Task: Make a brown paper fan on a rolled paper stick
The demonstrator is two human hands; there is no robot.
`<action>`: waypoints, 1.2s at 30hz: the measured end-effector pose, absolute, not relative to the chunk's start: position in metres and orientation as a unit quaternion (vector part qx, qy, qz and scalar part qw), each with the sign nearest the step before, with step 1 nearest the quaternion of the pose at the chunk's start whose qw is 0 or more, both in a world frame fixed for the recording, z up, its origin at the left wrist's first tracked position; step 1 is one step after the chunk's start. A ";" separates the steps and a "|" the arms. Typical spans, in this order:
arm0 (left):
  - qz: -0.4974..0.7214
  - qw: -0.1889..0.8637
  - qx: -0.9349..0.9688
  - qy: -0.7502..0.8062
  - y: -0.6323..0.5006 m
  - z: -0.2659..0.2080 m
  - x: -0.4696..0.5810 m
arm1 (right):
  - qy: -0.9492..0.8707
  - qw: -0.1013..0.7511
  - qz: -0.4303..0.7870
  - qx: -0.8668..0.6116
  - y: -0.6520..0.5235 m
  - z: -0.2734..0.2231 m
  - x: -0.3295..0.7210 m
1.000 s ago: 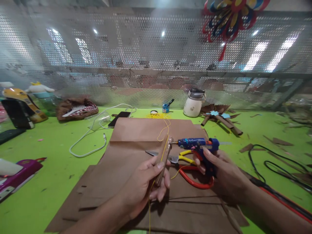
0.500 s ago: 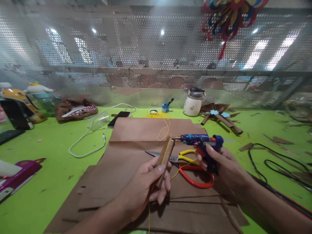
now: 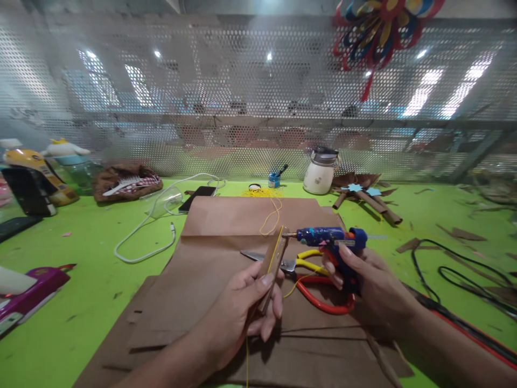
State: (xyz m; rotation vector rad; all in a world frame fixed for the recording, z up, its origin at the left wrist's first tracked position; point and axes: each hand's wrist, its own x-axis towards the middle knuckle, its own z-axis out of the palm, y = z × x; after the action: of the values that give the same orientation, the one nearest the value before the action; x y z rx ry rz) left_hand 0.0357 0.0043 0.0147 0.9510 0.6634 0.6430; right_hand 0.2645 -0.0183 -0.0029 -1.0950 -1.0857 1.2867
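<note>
My left hand (image 3: 252,304) pinches a folded brown paper strip (image 3: 276,260) upright, thumb in front and fingers behind. A yellow string (image 3: 276,247) runs along the strip, and a length of it hangs below the hand. My right hand (image 3: 371,275) is wrapped round a blue hot glue gun (image 3: 323,235). Its metal nozzle points left and meets the strip's edge near the top. Beneath both hands lie scissors (image 3: 313,263) with yellow and red handles, partly hidden by the left hand and the strip, on stacked brown paper (image 3: 218,269).
Behind the paper are a phone (image 3: 197,198), a blue paint jar (image 3: 274,180) and a white jug (image 3: 319,175). White cable (image 3: 137,260) curls on the left. Rolled paper pieces (image 3: 377,202) and black cable (image 3: 420,269) lie right. A perforated metal screen (image 3: 242,108) stands behind.
The glue gun's nozzle has dropped slightly and shifted a little left along the strip's edge. My left hand and the strip stay nearly still.
</note>
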 end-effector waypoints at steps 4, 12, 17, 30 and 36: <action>0.291 0.792 0.441 0.305 0.005 0.014 0.035 | -0.470 0.539 0.520 -0.467 -0.017 -0.002 0.268; 0.290 0.789 0.445 0.310 0.003 0.017 0.037 | -0.462 0.548 0.521 -0.463 -0.017 0.000 0.266; 0.296 0.787 0.442 0.312 0.004 0.017 0.036 | -0.452 0.528 0.551 -0.461 -0.018 -0.005 0.265; 0.312 0.778 0.441 0.322 0.005 0.018 0.035 | -0.504 0.498 0.529 -0.467 -0.021 -0.015 0.263; 0.303 0.774 0.448 0.327 0.004 0.017 0.036 | -0.484 0.532 0.509 -0.473 -0.018 -0.006 0.268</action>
State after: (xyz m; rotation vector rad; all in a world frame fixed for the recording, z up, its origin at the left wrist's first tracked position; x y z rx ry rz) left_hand 0.0365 0.0039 0.0166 0.9711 0.7089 0.6572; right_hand 0.2680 -0.0176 -0.0059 -1.1274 -1.1538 1.2133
